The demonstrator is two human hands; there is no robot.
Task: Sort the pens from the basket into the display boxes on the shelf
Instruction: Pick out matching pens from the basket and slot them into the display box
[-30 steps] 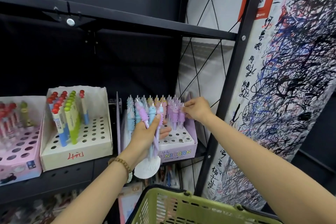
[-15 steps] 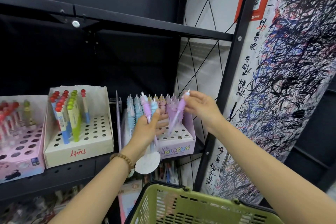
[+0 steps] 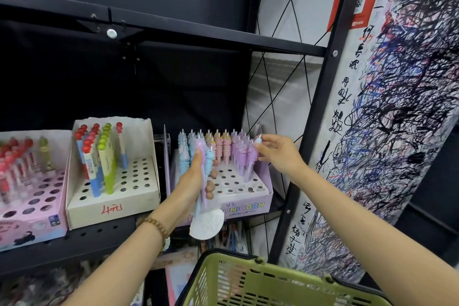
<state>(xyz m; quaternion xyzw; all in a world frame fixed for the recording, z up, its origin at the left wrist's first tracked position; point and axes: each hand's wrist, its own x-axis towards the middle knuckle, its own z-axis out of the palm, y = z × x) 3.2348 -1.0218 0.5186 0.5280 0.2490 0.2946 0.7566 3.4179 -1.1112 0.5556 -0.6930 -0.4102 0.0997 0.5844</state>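
Head view: the left hand (image 3: pixel 196 181) grips a bunch of pastel unicorn-topped plastic pens (image 3: pixel 207 159) upright before the lilac cardboard UNICORN display box (image 3: pixel 246 205). The right hand (image 3: pixel 278 154) pinches the cap of one lilac pen (image 3: pixel 249 171) at the box's right edge; whether its tip is seated in a hole cannot be told. Risk: a missed hole would tip it against its neighbours. The green plastic basket (image 3: pixel 248 281) sits below.

A purple unicorn pen (image 3: pixel 250 165) leans at the right side of the UNICORN box (image 3: pixel 244 207), its top pinched by the right hand (image 3: pixel 278 154). The left hand (image 3: pixel 192 182) holds more unicorn pens (image 3: pixel 205 160) upright. The green basket (image 3: pixel 248 271) sits below.
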